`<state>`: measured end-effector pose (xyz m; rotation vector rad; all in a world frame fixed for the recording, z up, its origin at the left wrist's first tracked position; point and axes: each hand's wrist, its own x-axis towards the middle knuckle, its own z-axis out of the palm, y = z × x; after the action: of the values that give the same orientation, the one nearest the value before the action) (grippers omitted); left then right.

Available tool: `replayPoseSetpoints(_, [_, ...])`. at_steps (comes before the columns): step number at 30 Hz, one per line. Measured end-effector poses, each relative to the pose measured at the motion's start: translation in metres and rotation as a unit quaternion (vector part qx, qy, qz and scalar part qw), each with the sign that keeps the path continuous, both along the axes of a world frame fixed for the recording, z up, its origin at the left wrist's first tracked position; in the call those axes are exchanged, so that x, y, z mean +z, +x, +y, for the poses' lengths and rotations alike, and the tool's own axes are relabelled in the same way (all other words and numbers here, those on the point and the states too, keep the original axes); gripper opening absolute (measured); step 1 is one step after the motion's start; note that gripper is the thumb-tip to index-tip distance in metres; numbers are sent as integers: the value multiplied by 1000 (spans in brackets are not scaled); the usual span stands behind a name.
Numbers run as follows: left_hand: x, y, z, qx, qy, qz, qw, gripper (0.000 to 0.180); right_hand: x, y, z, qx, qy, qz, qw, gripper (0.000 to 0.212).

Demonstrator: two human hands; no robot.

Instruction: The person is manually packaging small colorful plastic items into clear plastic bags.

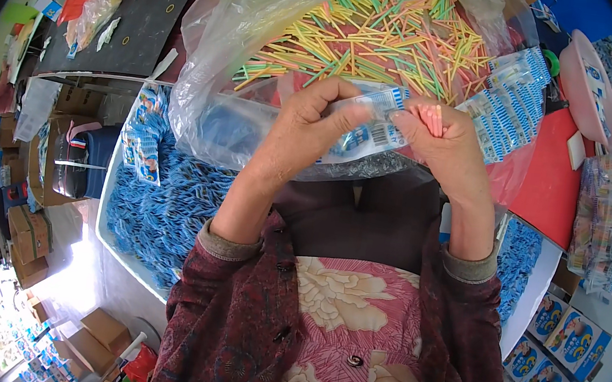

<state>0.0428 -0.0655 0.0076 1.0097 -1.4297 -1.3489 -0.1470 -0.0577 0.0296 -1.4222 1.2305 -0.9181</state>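
Note:
In front of my chest, my left hand (312, 127) pinches a small clear packet with blue print (362, 138) between thumb and fingers. My right hand (449, 144) has its thumb at the other end of that packet. A small bundle of pink sticks (431, 118) pokes out of its curled fingers. Just beyond both hands, a heap of thin yellow, green and pink sticks (371, 35) lies in a large clear plastic bag (220, 51). Overlapping blue-and-white packets (505, 109) lie beside my right hand, on the bag's right side.
A white-rimmed bin (107, 205) full of blue packets (166, 212) stands at my left; more show at my right. Farther right are a pink basin (590, 88), a red board (548, 182), hanging packets (606, 220) and printed boxes (558, 348). Cardboard boxes (102, 330) stand lower left.

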Motion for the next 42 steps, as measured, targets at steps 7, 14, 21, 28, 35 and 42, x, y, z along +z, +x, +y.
replayPoseSetpoints(7, [-14, 7, -12, -28, -88, -43, 995, 18, -2, 6, -7, -19, -56, 9, 998, 12])
replayPoseSetpoints(14, [-21, 13, -16, -37, -62, -33, 997, 22, 0, -4, -9, -4, 57, -40, 998, 23])
replayPoseSetpoints(21, [-21, 15, -19, -65, -59, -38, 995, 23, -2, -2, -10, -6, 27, -35, 999, 23])
replayPoseSetpoints(28, [-19, 17, -17, -104, -44, -25, 993, 24, -4, -5, -10, -16, 80, -38, 996, 22])
replayPoseSetpoints(35, [-22, 17, -17, -131, -47, -28, 990, 25, -6, -8, -6, 18, -17, 21, 999, 18])
replayPoseSetpoints(42, [-18, 23, -17, -195, 30, -9, 980, 26, -4, -13, -9, 59, 175, -144, 972, 17])
